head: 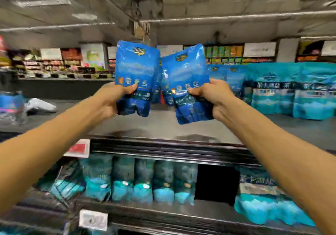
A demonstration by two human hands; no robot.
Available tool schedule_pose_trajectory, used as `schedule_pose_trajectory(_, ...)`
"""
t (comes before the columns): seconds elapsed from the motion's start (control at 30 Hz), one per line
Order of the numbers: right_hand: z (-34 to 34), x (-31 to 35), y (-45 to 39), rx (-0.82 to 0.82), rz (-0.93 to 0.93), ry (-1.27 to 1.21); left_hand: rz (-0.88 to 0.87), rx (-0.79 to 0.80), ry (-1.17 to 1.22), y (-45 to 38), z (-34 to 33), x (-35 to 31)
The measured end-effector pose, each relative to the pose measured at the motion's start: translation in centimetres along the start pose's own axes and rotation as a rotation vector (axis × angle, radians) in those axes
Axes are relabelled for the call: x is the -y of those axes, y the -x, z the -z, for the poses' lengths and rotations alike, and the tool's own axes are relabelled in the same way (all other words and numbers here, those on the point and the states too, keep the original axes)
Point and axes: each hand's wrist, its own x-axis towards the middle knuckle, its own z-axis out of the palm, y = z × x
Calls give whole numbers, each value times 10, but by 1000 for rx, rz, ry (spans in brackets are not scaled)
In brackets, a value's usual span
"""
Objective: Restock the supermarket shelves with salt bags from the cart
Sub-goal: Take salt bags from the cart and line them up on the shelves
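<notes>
My left hand [113, 98] grips the lower part of an upright blue salt bag [137, 71], thumb across its front. My right hand [211, 96] grips a second blue salt bag [187, 78], which tilts slightly to the right. Both bags are held above the dark top shelf [163, 123], close together, their upper corners nearly touching. More blue salt bags [227, 79] stand on that shelf just behind my right hand. The cart is out of view.
Teal bags [294, 91] line the top shelf at the right. A white bag [39, 104] lies on its left part. The lower shelf [145, 211] holds a row of teal bags [143, 178] with a dark gap [216, 183] beside them. Price tags [78, 148] hang on the edges.
</notes>
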Motion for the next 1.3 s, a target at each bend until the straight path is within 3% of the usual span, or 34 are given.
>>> schedule_pose_trajectory(0.2, -82, -50, -117, -138, -125, -52, 4, -20, 16, -117, 70, 18)
schedule_pose_trajectory(0.37, -120, -86, -190, -122, -246, 0, -33, -12, -39, -188, 95, 44)
schedule_pose_trajectory(0.53, -143, -109, -230, -105, -184, 94, -25, 67, -52, -233, 107, 68)
schedule_pose_trajectory(0.67, -140, -115, -240, 19, -124, 510, -79, 154, -328, -251, 122, 71)
schedule_pose_trajectory(0.77, -138, -113, -245, 94, -88, 809, 5, 169, -587, -258, 133, 66)
schedule_pose_trajectory(0.83, -141, -114, -251, 84, -71, 892, 35, 190, -591, -264, 134, 66)
schedule_pose_trajectory(0.93, -147, -123, -267, 19, -91, 825, 35, 214, -489, -273, 125, 68)
schedule_pose_trajectory(1.1, -135, -148, -282, -95, -89, 554, -20, 117, -414, -288, 110, 78)
schedule_pose_trajectory(1.17, -128, -154, -284, -96, -92, 421, -26, 113, -392, -293, 108, 81)
schedule_pose_trajectory(1.3, -127, -156, -287, -45, -74, 405, -48, 116, -383, -301, 106, 86)
